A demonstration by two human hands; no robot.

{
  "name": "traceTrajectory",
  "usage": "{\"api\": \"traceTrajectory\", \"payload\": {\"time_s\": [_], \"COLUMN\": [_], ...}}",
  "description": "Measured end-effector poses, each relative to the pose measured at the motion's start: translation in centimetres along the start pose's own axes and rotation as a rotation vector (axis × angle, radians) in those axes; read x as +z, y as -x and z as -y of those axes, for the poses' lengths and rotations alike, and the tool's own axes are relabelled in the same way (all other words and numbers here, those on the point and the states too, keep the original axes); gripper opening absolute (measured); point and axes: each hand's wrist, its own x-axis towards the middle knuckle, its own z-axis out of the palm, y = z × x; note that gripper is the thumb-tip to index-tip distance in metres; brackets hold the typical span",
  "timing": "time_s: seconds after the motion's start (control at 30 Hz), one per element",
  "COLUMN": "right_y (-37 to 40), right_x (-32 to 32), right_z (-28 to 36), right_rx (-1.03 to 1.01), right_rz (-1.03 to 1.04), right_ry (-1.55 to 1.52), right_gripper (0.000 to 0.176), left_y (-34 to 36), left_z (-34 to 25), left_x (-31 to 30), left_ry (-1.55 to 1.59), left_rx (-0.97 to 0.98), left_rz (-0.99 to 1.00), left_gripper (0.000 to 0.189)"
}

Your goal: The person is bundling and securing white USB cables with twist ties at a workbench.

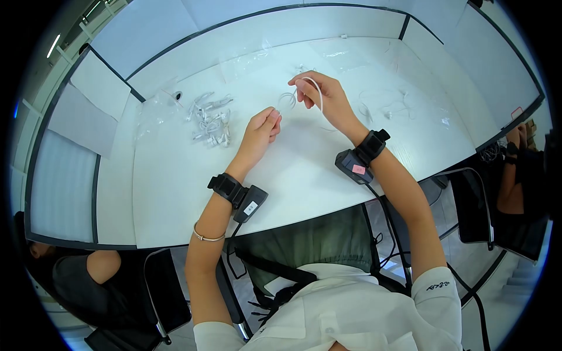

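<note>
A thin white cable (319, 92) is held up over the white table, partly looped between my hands. My left hand (261, 133) is closed, with thumb and forefinger pinching one end of it; the tip is too small to make out. Higher and to the right, my right hand (326, 100) grips the cable between thumb and fingers, and a length arcs over the back of that hand. To the left of my hands lies a pile of bundled white cables (212, 120) in clear wrapping.
Low white partitions (275, 32) enclose the white table (281, 193). Loose thin strands and clear plastic (395, 108) lie at the right. A small dark round item (178, 95) sits at the left. Other people sit on both sides. Wrist devices with black cords hang from my forearms.
</note>
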Motion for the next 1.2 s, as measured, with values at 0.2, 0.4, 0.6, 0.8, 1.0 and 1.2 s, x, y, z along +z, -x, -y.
{"api": "traceTrajectory", "payload": {"time_s": [0.2, 0.4, 0.6, 0.8, 1.0, 1.2], "right_y": [-0.2, -0.2, 0.1, 0.1, 0.1, 0.3], "right_x": [-0.2, 0.0, 0.3, 0.3, 0.2, 0.4], "right_z": [0.0, -1.0, -1.2, -1.8, -1.0, -1.0], "right_rx": [-0.007, -0.022, -0.065, -0.095, -0.049, -0.073], "right_rz": [0.128, 0.133, 0.037, -0.04, -0.076, -0.051], "right_ry": [-0.135, 0.062, 0.285, 0.289, 0.319, 0.302], "right_gripper": [0.03, 0.024, 0.017, 0.019, 0.022, 0.019], "left_y": [0.1, 0.0, 0.0, 0.3, 0.4, 0.5], "left_z": [0.0, 0.1, 0.0, -0.5, -0.4, -0.5], "left_x": [0.1, 0.0, 0.2, 0.6, 0.6, 0.8], "left_ry": [0.001, 0.009, 0.036, 0.043, -0.056, -0.071], "left_rx": [0.003, -0.004, -0.003, -0.001, 0.019, 0.026], "left_rz": [-0.049, -0.044, -0.024, 0.009, -0.02, -0.078], "left_gripper": [0.031, 0.029, 0.026, 0.023, 0.027, 0.026]}}
